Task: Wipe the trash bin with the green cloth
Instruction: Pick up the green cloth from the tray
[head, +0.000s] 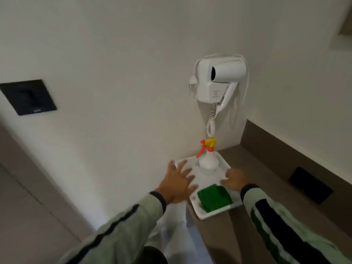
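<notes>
A folded green cloth (214, 200) lies at the near end of a white tray (207, 215) on a brown counter. A white spray bottle (208, 159) with a red and yellow trigger stands at the tray's far end. My left hand (178, 182) hovers with spread fingers at the tray's left edge, holding nothing. My right hand (235, 181) rests on the tray's right side, just beyond the cloth, fingers curled down; nothing shows in it. No trash bin is in view.
A white hair dryer (219, 79) hangs on the wall above the tray, its coiled cord dangling down. The brown counter (266, 178) runs right with a black socket plate (310, 184). A dark panel (28, 97) sits on the left wall.
</notes>
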